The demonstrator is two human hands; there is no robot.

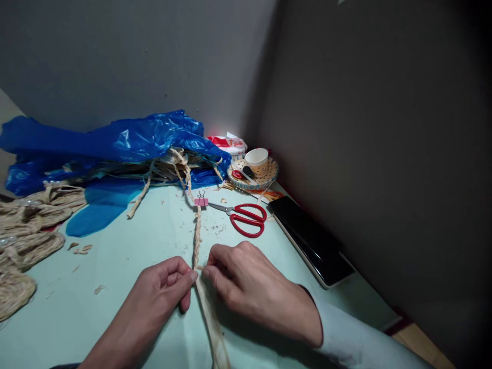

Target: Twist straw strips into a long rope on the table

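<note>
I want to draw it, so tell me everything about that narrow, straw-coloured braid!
The narrow, straw-coloured braid looks like dried plant fibre, bumpy and plaited. It runs over a pale green tabletop, a pink binder clip across it. The bare left hand pinches its lower end; the bare right hand holds a thin side strand. Below, flat fibres trail unbraided.

The right sleeve (355, 335) is pale blue-grey.
</note>
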